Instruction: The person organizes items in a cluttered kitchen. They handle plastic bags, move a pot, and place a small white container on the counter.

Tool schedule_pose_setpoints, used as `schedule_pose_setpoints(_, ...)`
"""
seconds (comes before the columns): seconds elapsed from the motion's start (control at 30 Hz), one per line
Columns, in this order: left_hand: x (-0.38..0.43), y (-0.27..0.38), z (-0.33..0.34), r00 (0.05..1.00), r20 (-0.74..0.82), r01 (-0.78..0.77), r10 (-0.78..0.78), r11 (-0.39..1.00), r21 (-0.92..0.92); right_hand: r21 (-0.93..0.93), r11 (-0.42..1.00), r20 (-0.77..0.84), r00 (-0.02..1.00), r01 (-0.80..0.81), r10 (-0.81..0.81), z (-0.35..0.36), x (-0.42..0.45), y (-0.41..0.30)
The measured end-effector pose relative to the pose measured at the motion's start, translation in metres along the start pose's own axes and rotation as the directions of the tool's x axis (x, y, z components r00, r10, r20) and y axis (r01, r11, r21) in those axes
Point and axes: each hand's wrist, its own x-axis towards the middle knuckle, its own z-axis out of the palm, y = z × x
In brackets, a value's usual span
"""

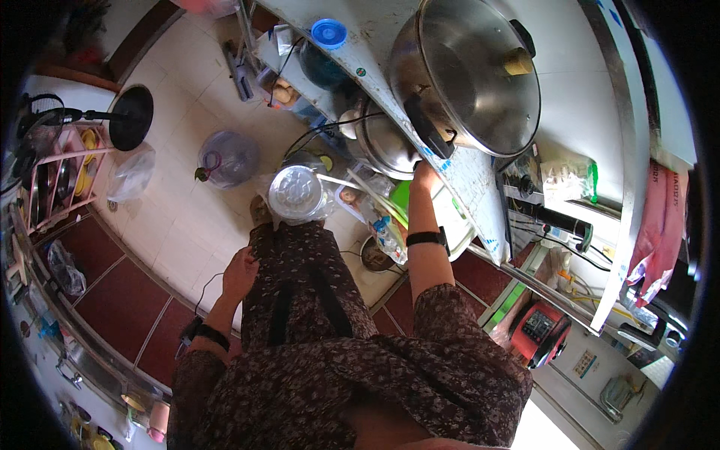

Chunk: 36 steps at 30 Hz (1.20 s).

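Note:
My right hand (426,177) reaches in under the edge of a metal-topped counter (360,56). Its fingertips meet the dark handle at the side of a lidded stainless-steel pot (388,138) on the level below; the counter edge partly hides the hand, and its grip does not show. Beside my forearm are a white and green plastic container (453,219) and a bright green item (400,196). My left hand (241,273) hangs low by my left thigh, against the patterned cloth, fingers loosely curled. Nothing shows in it, though its finger closure is unclear.
A large stainless-steel pot (478,84) stands on the counter, near a blue lid (329,34). Before my legs is a round clear plastic container (296,192) in a bag. A large plastic jug (228,159) and a black fan (130,118) stand on the left floor. Cables cross the lower shelf.

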Motion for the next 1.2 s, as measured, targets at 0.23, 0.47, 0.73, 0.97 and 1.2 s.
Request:
schedule_pose_setpoints(0.23,-0.042,-0.086,0.000,0.964,-0.061,0.253,-0.258,0.964,-0.078,-0.242,0.969,-0.142,0.990,-0.053,0.019,0.015,0.038,-0.018)
schedule_pose_setpoints(0.47,-0.077,-0.124,-0.001,0.861,0.063,0.501,-0.505,0.820,-0.277,-0.207,0.965,-0.080,0.986,-0.158,0.145,0.001,0.060,-0.048)
schedule_pose_setpoints(0.73,-0.061,-0.104,0.009,0.906,0.059,0.401,-0.420,0.804,-0.440,-0.205,0.957,-0.051,0.979,-0.206,0.199,-0.002,0.057,-0.057)
schedule_pose_setpoints(0.97,-0.039,-0.097,0.002,0.936,0.038,0.320,-0.350,0.801,-0.505,-0.156,0.962,-0.081,0.973,-0.225,0.215,-0.012,0.032,-0.063)
schedule_pose_setpoints(1.2,-0.035,-0.107,-0.022,0.929,0.036,0.330,-0.367,0.784,-0.526,-0.028,1.000,-0.283,0.959,0.000,-0.008,-0.019,0.005,-0.049)
